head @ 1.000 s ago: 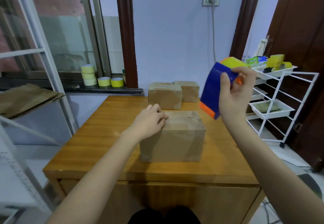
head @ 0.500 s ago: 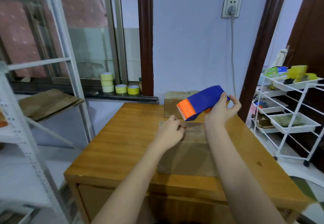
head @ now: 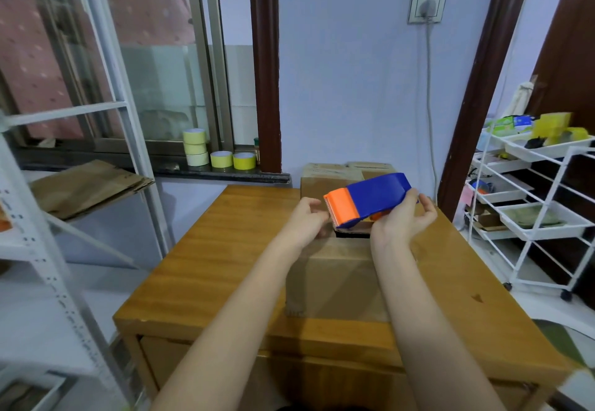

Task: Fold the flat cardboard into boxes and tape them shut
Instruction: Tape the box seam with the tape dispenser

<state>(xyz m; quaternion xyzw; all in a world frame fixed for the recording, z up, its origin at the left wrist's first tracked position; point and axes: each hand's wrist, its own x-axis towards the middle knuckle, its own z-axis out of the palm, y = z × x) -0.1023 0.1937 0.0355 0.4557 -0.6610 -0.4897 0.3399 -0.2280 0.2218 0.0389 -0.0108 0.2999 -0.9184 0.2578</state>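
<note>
A folded cardboard box stands on the wooden table, partly hidden by my forearms. My right hand grips a blue and orange tape dispenser and holds it just above the box's far top edge, orange end pointing left. My left hand rests at the box's far left top corner with fingers curled, right beside the dispenser's orange end; whether it pinches the tape is hidden.
Two finished boxes stand at the table's far edge. Tape rolls sit on the window sill. Flat cardboard lies on a white shelf at left. A white wire rack with trays stands at right.
My right hand brought the dispenser down from head height and turned it flat over the box. My left hand slid to the far left top corner. The camera tilted up.
</note>
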